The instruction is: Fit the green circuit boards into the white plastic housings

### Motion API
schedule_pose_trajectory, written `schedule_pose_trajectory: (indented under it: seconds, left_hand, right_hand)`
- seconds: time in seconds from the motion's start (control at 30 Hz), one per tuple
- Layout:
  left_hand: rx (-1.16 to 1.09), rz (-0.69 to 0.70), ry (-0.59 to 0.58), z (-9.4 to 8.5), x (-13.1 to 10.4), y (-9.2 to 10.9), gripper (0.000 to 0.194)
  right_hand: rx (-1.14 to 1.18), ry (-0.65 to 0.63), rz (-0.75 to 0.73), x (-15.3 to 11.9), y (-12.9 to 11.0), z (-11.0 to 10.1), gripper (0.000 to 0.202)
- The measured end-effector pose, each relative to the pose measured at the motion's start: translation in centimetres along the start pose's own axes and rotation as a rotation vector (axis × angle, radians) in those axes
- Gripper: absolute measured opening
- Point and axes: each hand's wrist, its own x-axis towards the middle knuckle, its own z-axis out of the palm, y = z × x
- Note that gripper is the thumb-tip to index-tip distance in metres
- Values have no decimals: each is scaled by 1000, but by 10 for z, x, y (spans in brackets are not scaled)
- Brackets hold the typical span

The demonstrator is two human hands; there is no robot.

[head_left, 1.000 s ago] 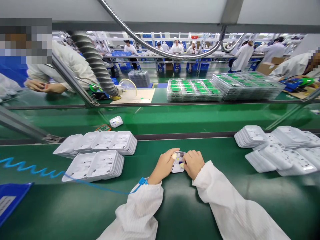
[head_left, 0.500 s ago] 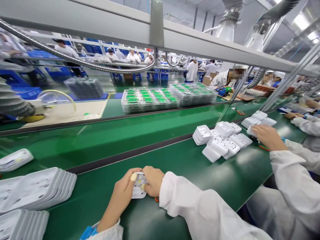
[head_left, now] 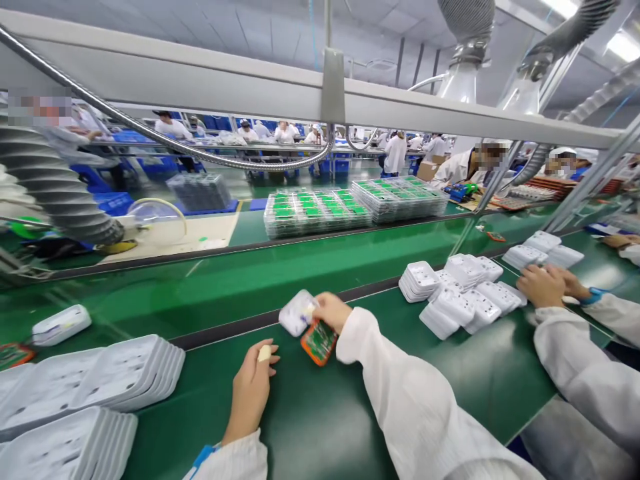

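The right hand (head_left: 330,311) is closed around a small white plastic housing (head_left: 297,312), holding it just above the far edge of the green tabletop (head_left: 450,373), beside the dark strip that borders the conveyor belt (head_left: 300,267). A small orange and green circuit board (head_left: 319,342) sits just beneath that hand, touching or nearly touching it; whether the fingers grip it cannot be told. The left hand (head_left: 251,390) rests on the tabletop nearer the person, fingers loosely curled and holding nothing, with a pale tape wrap on its fingertip (head_left: 263,353). A blue wrist strap (head_left: 204,456) shows at the left cuff.

To the near left lie stacks of white trays (head_left: 100,380). On the belt at far left sits another white housing (head_left: 61,324). To the right, a heap of white covers (head_left: 460,293) lies on the tabletop, and a co-worker's hands (head_left: 545,285) rest just beyond it. Across the belt, clear trays holding green boards (head_left: 320,210) are stacked on the far bench.
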Motion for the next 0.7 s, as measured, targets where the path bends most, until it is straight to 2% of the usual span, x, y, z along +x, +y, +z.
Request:
schedule_pose_trajectory:
  seconds: [0.07,0.13,0.2,0.27,0.37,0.43,0.53,0.63,0.7]
  left_hand:
    - [39,1,-40,-1,0,-1,39]
    - [82,1,-67,0,0,-2,38]
    - [131,30,-82,1,0,-4,37]
    - [181,93,-94,2,1,-5,34]
    - [227,193,-90,5,0,-5,29]
    - [251,243,-71,6,-6,-2,26]
    - [345,351,-33,5,-20,9,24]
    - [538,484,76,-3,-30,26,19]
    - [646,522,168,-16,-32,40,18]
  right_hand:
    - [-13,65,1,17,-6,-10,31]
    - [-57,70,-42,20,-5,-9,40]
    - [-138,-25,-130,6,6,6,43]
    - [-265,-129,-251,-17,23,30,36]
    - [-466,-174,-483,-49,44,61,24]
    - [-494,-201,-569,-61,50,70,22]
    - [-453,-233,-584,-64,52,69,18]
    - [-408,-260,-621,-56,55,66,17]
    - [-391,-276,-658,-54,58,66,17]
